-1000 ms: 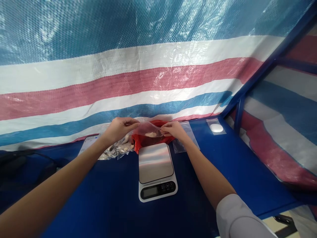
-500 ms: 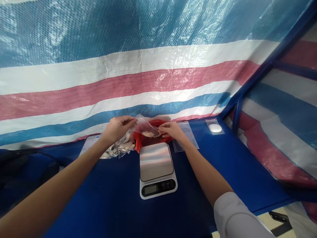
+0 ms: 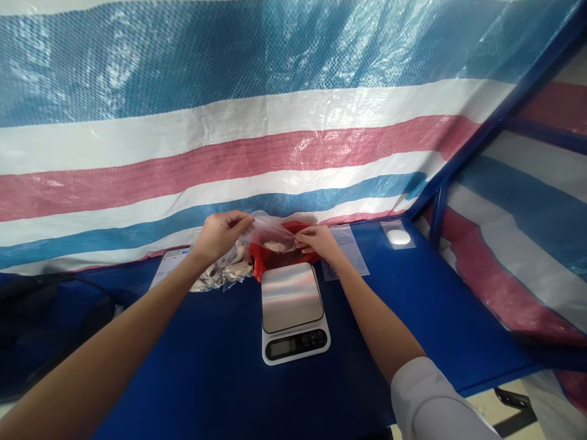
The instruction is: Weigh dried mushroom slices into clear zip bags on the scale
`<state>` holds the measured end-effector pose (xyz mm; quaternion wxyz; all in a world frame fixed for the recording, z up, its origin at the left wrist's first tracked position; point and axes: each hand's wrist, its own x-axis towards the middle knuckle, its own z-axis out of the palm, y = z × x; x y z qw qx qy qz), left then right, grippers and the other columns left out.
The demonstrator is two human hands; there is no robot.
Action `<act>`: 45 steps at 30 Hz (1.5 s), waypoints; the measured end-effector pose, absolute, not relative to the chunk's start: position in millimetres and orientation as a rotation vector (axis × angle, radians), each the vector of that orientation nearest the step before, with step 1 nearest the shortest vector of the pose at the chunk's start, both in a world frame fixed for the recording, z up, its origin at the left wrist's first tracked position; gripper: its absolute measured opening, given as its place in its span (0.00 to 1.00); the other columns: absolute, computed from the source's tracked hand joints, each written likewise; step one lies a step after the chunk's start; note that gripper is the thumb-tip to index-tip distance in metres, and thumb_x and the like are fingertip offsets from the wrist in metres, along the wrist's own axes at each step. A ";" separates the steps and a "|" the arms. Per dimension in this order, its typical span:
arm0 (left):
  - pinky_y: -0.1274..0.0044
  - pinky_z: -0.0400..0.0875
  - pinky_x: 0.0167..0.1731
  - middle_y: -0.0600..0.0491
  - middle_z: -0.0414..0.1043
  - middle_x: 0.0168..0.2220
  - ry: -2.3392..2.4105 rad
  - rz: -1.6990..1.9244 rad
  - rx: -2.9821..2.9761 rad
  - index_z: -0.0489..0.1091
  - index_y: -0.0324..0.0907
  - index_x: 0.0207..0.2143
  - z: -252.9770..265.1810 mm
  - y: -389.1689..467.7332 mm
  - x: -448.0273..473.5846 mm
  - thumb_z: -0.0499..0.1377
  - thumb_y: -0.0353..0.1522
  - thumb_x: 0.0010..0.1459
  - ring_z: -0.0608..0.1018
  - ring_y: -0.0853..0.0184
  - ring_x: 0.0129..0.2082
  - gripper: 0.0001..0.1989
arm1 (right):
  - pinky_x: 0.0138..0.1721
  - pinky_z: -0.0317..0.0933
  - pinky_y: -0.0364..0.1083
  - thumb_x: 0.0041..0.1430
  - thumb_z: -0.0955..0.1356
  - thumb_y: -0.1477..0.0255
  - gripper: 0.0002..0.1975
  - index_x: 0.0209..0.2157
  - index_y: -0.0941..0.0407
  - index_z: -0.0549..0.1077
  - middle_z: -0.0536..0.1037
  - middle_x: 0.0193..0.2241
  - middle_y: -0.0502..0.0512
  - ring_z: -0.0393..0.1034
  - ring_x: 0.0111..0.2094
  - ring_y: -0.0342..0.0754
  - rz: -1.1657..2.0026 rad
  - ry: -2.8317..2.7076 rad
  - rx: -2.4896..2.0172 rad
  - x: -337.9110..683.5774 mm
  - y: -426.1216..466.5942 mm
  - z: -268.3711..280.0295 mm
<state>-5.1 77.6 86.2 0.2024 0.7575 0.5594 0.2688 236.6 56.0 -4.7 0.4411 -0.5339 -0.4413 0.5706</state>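
My left hand pinches one edge of a clear plastic bag. My right hand pinches the bag's other side, so it is stretched between them. Pale pieces show at the lower part of the clear bag; I cannot tell whether they are inside it or behind it. Behind and below it lies an open red plastic bag. Right in front of the red bag stands a white kitchen scale with a bare metal plate and a dark display.
Filled clear bags of pale pieces lie left of the red bag, beside a phone. Flat clear bags and a white oval object are at the right. A striped tarp rises behind the blue table.
The clear bag is pulled wider and tauter between my hands. The view has shifted slightly; both hands keep their pinch.
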 end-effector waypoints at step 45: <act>0.74 0.68 0.34 0.50 0.81 0.32 1.541 0.611 2.246 0.78 0.46 0.30 73.5 73.1 -19.0 0.56 0.52 0.55 0.77 0.62 0.30 0.22 | 0.30 0.73 0.41 0.56 0.73 0.70 0.07 0.33 0.59 0.80 0.83 0.30 0.56 0.77 0.28 0.43 1.471 -0.994 -1.240 243.8 58.2 -7.1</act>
